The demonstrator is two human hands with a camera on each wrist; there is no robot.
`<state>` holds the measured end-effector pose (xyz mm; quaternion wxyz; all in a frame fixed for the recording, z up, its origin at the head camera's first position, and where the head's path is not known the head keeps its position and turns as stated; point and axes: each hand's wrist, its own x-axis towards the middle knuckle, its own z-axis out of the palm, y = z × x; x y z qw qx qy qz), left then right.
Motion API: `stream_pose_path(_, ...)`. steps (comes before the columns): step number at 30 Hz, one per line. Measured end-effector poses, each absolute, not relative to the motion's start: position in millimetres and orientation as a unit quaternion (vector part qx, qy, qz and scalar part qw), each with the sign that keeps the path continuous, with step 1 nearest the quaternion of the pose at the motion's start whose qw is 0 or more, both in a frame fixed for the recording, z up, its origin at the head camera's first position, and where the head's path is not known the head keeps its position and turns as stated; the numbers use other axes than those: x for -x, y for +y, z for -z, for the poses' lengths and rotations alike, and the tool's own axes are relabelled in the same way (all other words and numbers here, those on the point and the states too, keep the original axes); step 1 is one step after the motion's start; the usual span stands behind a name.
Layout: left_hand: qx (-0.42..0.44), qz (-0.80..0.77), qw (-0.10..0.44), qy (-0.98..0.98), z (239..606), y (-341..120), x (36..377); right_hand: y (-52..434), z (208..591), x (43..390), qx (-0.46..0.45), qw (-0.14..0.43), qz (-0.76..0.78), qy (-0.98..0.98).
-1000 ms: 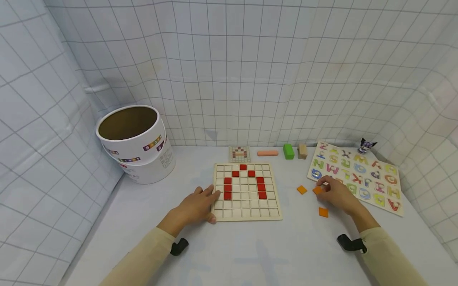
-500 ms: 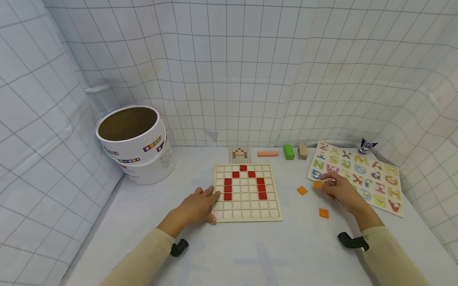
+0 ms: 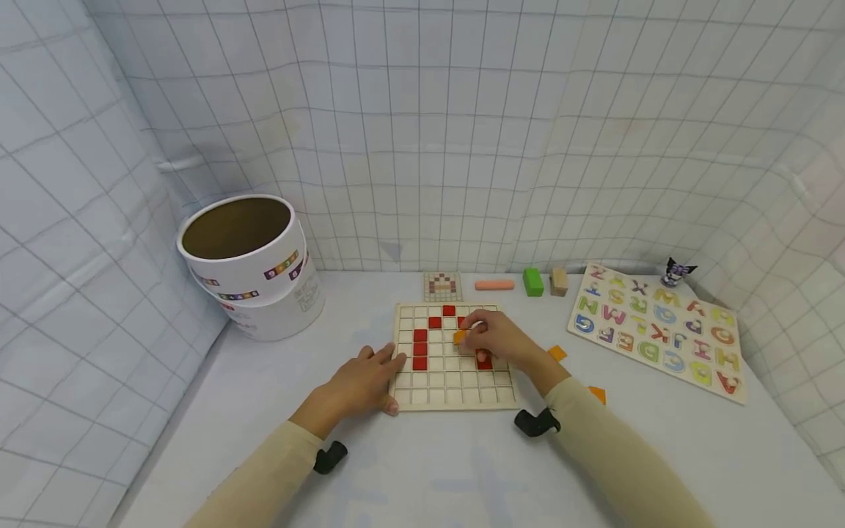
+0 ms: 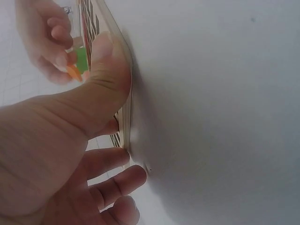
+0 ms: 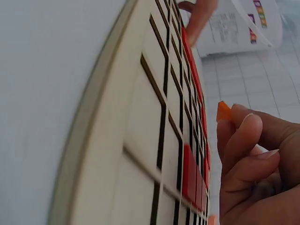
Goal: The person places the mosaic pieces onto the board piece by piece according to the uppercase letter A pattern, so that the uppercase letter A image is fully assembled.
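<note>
— So what has each of the hands got?

— The right hand [image 3: 496, 342] pinches a small orange tile [image 3: 458, 337] between curled fingertips, just above the middle cells of the grid board [image 3: 455, 389]. The left hand [image 3: 359, 383] lies relaxed with its thumb pressed on the board's near-left edge, fingers loose on the surface [image 3: 422, 462].

— How would that tile handle?

— Light and stiff, I'd judge: a thin flat square, probably painted wood, smooth-faced. Too thin to take from above once it lies flat, so a pinch on two opposite edges suits it. It looks easy to drop or tip.

— And the board?

— Pale wood, rigid, with dark lines marking square cells; red tiles [image 3: 420, 347] sit in an arch shape, partly under the right hand.

— Anything farther out?

— Two more orange tiles [image 3: 557, 353] lie just right of that hand's wrist. Beyond them is an alphabet puzzle [image 3: 660, 326]; past the board, a small pattern card [image 3: 442, 285] and a few blocks. Well off to the left, a white cardboard tub [image 3: 247, 260], round and open-topped.
</note>
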<state>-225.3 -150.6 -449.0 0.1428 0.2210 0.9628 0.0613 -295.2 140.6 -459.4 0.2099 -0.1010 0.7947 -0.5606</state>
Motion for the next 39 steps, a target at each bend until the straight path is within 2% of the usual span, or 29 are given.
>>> stream_pose_path(4, -0.228, -0.061, 0.148, 0.960, 447.8, -146.9, 228.0, 110.8, 464.1, 294.8, 0.129, 0.201, 0.504, 0.830)
stream_pose_path(11, -0.228, -0.057, 0.152, 0.960, 446.2, -147.0, 229.3, 88.8, 461.4, 290.5, 0.149, 0.137, 0.368, 0.908)
stream_pose_path(19, -0.225, -0.069, 0.152, 0.960, 450.1, -149.1, 228.3, 86.4, 461.2, 288.9, 0.143, 0.131, 0.359, 0.913)
stream_pose_path(23, -0.226, -0.072, 0.149, 0.960, 451.5, -146.7, 227.3, 126.7, 455.1, 282.1, 0.132, 0.137, 0.422, 0.887)
stream_pose_path(32, -0.219, -0.054, 0.147, 0.963, 449.4, -146.6, 225.5, 273.8, 448.0, 262.2, 0.021, 0.130, 0.496, 0.858)
stream_pose_path(39, -0.220, -0.059, 0.147, 0.963, 446.8, -149.4, 224.5, 307.4, 459.5, 256.3, -0.012, 0.137, 0.492, 0.860)
